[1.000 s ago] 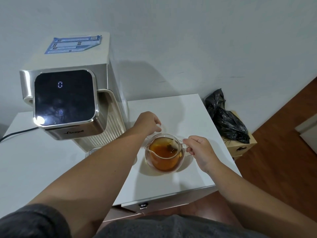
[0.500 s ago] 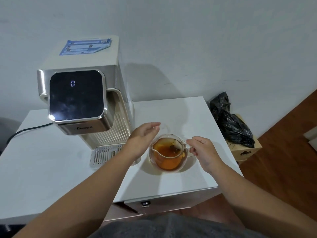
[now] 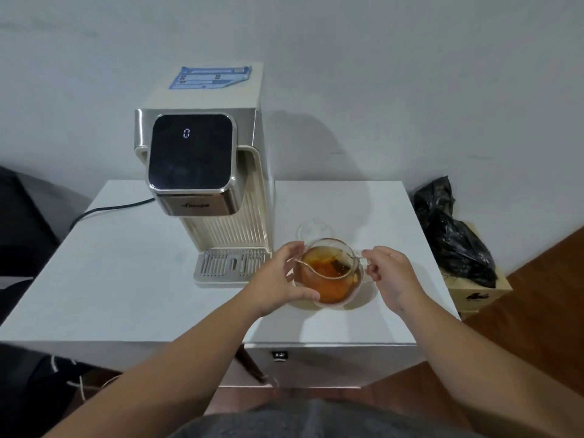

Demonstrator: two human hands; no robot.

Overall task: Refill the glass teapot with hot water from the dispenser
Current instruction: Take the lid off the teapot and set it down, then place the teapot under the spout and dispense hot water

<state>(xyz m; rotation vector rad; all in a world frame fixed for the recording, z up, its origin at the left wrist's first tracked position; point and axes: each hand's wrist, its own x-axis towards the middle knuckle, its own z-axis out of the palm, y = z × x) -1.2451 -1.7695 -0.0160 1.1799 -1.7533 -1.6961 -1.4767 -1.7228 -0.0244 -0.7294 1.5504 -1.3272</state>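
Observation:
A round glass teapot (image 3: pixel 328 276) with amber tea and a tea bag inside stands on the white table (image 3: pixel 126 279), lidless, just right of the dispenser's drip tray (image 3: pixel 230 263). My left hand (image 3: pixel 278 279) cups the teapot's left side, thumb under its belly and fingers at the rim. My right hand (image 3: pixel 392 273) pinches the glass handle on the pot's right side. The cream and steel water dispenser (image 3: pixel 205 159) rises behind the tray; its black screen shows a 0. A clear glass lid (image 3: pixel 314 230) lies on the table behind the teapot.
A black power cord (image 3: pixel 104 210) runs left from the dispenser across the table. Right of the table, a black plastic bag (image 3: pixel 452 235) rests on a cardboard box (image 3: pixel 477 292) on the wooden floor. A pale wall stands close behind.
My left hand has come back from behind the teapot, where the lid now lies, and wrapped around the pot's left side. The view has shifted, bringing the dispenser toward the centre.

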